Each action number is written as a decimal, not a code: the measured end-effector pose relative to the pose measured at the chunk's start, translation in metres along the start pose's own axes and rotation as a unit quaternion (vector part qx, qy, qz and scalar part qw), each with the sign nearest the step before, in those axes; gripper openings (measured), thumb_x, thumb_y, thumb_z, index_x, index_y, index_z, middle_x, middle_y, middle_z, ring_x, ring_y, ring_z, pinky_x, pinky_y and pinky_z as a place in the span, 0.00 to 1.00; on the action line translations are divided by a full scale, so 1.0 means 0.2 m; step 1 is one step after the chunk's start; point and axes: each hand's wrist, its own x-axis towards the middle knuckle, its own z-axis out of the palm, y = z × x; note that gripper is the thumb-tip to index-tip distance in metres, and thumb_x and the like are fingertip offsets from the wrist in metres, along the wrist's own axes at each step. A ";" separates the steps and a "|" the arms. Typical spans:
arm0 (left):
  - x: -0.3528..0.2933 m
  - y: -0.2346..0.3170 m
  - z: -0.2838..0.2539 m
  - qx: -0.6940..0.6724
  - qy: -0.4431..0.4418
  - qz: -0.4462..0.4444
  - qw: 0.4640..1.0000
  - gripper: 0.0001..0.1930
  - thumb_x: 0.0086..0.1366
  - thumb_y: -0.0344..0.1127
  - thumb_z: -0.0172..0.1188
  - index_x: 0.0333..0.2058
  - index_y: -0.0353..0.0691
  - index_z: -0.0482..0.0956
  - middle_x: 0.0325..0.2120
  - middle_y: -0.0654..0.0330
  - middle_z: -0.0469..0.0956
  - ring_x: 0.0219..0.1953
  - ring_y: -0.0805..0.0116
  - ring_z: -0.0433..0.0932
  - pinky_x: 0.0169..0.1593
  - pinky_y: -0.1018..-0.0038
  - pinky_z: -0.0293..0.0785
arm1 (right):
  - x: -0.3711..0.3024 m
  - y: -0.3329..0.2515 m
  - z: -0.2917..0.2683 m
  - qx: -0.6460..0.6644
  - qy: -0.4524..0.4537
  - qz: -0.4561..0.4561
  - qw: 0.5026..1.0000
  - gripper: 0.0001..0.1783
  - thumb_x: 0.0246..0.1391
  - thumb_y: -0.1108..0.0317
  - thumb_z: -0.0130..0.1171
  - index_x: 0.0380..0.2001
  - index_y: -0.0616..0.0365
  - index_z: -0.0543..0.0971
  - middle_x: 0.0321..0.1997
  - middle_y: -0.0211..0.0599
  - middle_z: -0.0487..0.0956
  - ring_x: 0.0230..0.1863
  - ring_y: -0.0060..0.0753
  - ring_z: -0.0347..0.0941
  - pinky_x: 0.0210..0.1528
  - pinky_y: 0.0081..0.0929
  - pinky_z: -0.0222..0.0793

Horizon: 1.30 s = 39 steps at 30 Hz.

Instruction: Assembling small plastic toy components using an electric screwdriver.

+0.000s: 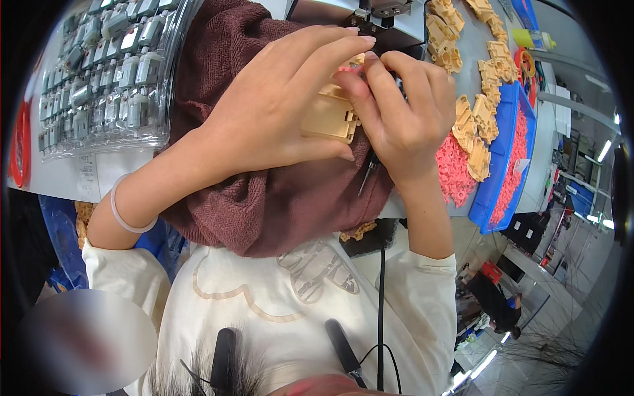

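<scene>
My left hand reaches over a brown towel and grips a pale yellow plastic housing, thumb along its lower edge and fingers over its top. My right hand is closed at the upper right of the housing, thumb and index finger pinching around a small pink plastic part. Fingers partly hide the pink part, so how it sits on the housing cannot be made out. Below the right hand, a thin dark tool with a metal shaft rests on the towel.
A clear tray of small metal motors stands at left. To the right are several yellow housings, a heap of pink parts and a blue bin holding more. A metal fixture stands beyond my hands.
</scene>
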 end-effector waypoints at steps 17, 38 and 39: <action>0.12 0.10 -0.06 0.003 0.017 -0.012 1.000 0.31 0.53 0.37 0.72 0.55 0.39 0.72 0.54 0.54 0.73 0.55 0.51 0.73 0.57 0.63 0.70 | -0.07 -0.13 -0.34 0.100 -0.185 0.443 0.872 0.18 0.58 0.63 0.62 0.50 0.59 0.78 0.37 0.44 0.80 0.33 0.47 0.78 0.36 0.39 0.71; 0.12 0.06 0.00 0.015 0.043 -0.030 0.999 0.10 0.57 0.28 0.67 0.39 0.37 0.83 0.40 0.57 0.83 0.49 0.57 0.80 0.55 0.66 0.73 | -0.15 -0.06 -0.16 0.098 -0.221 0.567 0.787 0.43 0.41 0.55 0.71 0.58 0.67 0.69 0.29 0.43 0.82 0.31 0.40 0.80 0.38 0.34 0.73; 0.16 0.09 -0.02 0.009 0.045 -0.042 0.998 0.09 0.56 0.28 0.68 0.37 0.37 0.83 0.38 0.57 0.83 0.47 0.57 0.80 0.52 0.66 0.74 | -0.15 -0.05 -0.17 0.101 -0.224 0.575 0.780 0.42 0.40 0.55 0.70 0.57 0.67 0.70 0.29 0.44 0.83 0.34 0.41 0.81 0.39 0.35 0.74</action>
